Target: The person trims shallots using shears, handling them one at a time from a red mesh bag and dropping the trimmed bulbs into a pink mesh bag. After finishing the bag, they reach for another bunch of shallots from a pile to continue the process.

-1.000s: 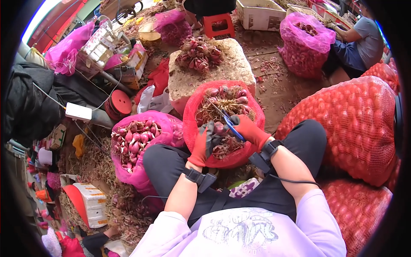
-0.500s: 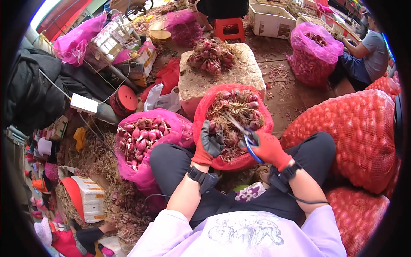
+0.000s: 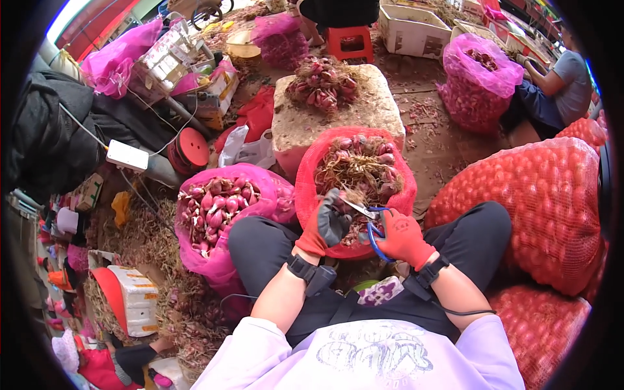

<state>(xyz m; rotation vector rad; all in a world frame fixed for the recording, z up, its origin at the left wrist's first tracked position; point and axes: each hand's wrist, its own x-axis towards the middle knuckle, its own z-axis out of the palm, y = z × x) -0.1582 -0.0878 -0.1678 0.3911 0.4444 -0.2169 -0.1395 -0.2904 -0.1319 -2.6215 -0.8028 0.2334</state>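
Note:
My right hand [image 3: 401,235], in a red work glove, grips blue-handled scissors [image 3: 376,242]. Their blades reach left toward my left hand [image 3: 330,221], which wears a red glove with a dark palm. Its fingers are closed on what looks like a shallot [image 3: 353,195], mostly hidden, with the blade tips close beside it. Both hands are over the near part of a red mesh sack [image 3: 303,170], rolled open and filled with shallots with dry stems and roots [image 3: 364,162]. Left of my knee stands a pink mesh sack [image 3: 188,244] of trimmed shallots [image 3: 218,208].
Beyond the red sack, a white foam block [image 3: 292,133] bears a heap of shallots [image 3: 325,84]. Full red sacks [image 3: 520,208] crowd my right side. Dry trimmings [image 3: 175,286] and a cable reel [image 3: 192,147] lie left. A co-worker [image 3: 565,81] sits far right beside a pink sack [image 3: 478,97].
The scissors have come down from the shallots in the sack and now point at my left hand. My left hand's fingers have closed and risen slightly, with a shallot showing at their tips.

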